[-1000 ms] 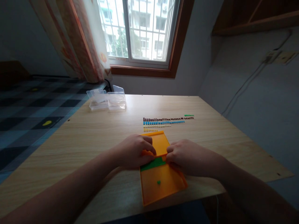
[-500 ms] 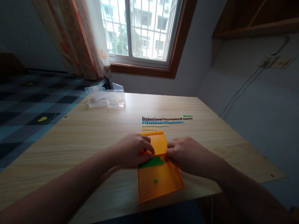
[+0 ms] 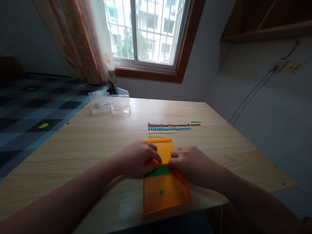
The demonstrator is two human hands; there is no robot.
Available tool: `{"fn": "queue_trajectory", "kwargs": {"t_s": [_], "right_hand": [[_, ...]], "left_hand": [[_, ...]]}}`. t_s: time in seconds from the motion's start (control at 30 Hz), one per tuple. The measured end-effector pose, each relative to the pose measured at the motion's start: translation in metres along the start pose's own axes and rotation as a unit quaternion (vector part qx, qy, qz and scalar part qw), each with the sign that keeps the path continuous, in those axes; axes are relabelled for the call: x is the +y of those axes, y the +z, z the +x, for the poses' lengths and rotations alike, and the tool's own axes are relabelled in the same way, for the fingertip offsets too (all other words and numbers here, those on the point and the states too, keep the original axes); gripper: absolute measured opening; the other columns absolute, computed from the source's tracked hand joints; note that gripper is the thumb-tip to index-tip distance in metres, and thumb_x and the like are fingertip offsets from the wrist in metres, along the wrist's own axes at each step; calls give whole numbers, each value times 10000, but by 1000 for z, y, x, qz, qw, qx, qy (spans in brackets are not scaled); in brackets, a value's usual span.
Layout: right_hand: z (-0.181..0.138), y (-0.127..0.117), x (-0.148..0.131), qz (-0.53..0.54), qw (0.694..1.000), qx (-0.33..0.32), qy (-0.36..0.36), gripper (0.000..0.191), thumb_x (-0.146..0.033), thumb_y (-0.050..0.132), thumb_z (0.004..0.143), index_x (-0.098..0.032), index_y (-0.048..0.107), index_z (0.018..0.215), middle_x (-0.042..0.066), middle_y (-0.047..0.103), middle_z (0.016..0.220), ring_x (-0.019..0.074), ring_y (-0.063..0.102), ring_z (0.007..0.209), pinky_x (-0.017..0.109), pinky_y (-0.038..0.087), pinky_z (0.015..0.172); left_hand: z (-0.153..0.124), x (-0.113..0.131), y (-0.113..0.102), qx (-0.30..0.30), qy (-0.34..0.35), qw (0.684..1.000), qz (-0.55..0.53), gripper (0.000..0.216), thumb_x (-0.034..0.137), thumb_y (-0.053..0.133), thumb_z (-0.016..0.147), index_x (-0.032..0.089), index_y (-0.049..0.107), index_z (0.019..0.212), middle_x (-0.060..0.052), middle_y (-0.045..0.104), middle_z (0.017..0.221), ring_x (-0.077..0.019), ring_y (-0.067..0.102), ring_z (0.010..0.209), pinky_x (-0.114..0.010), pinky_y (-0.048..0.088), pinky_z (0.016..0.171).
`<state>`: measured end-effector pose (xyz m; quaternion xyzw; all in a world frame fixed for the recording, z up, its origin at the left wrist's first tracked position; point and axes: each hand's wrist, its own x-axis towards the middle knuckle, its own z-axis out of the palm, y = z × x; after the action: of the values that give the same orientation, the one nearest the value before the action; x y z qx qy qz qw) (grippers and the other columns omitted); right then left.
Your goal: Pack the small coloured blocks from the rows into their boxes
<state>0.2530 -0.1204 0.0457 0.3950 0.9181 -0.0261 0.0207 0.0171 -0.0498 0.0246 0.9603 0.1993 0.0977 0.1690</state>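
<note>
Lying at the bottom centre of the frame, near the front edge of the bench [image 3: 85, 143], an orange tray [image 3: 170, 195] sits between both hands. The left hand [image 3: 142, 157] curls over the tray's left side, thumb against a green strip [image 3: 159, 171] across the middle, forefinger just above; whether it pinches the strip is unclear. The right hand [image 3: 186, 162] bunches its fingers at the strip's right end, hiding whatever they may pinch. A small green piece [image 3: 161, 192] lies in the tray's lower part. Beyond, at centre, run rows of tiny brown [image 3: 149, 124], blue [image 3: 152, 128], pale and yellow pieces, a short green row [image 3: 195, 122] at their upper right. Clear boxes [image 3: 121, 109] stand open, upper left of centre.
</note>
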Motion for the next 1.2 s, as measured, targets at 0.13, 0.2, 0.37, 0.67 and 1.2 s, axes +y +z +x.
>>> {"fn": "queue_trajectory", "kwargs": {"t_s": [0.13,0.2,0.37,0.67,1.2], "right_hand": [[-5,-7,5,19,1000,-6,-20,182,-120,620,918,-217,773,902,18,703,832,130,595,729,264,328,606],[-7,-10,6,20,999,-23,-31,185,-135,609,914,-210,777,897,18,703,811,131,594,710,267,343,618],[-7,-9,6,19,998,-52,-38,175,-195,604,909,-196,772,859,17,694,767,130,578,666,276,353,620],[-2,-5,5,2,998,-60,-37,162,-169,615,920,-201,768,879,13,702,784,129,591,675,279,339,610],[-3,-5,5,11,998,-46,-51,165,-163,613,925,-199,773,909,24,716,794,133,616,699,263,362,623]], "left_hand": [[-1,0,-1,-4,-7,1000,7,207,243,656,843,300,807,973,9,712,846,-124,636,673,-243,463,644],[-1,-1,-1,-7,-12,1000,11,207,250,654,850,303,810,975,8,709,839,-125,635,673,-244,464,643],[-1,0,-1,0,-9,1000,12,199,261,659,850,308,812,968,13,705,830,-116,629,659,-244,460,633],[-1,-1,0,-1,-4,1000,10,206,240,664,841,305,810,969,14,707,846,-117,629,672,-245,460,647],[-1,0,-1,-4,-7,1000,2,206,233,657,836,296,806,964,13,711,850,-117,628,673,-241,464,651]]}}
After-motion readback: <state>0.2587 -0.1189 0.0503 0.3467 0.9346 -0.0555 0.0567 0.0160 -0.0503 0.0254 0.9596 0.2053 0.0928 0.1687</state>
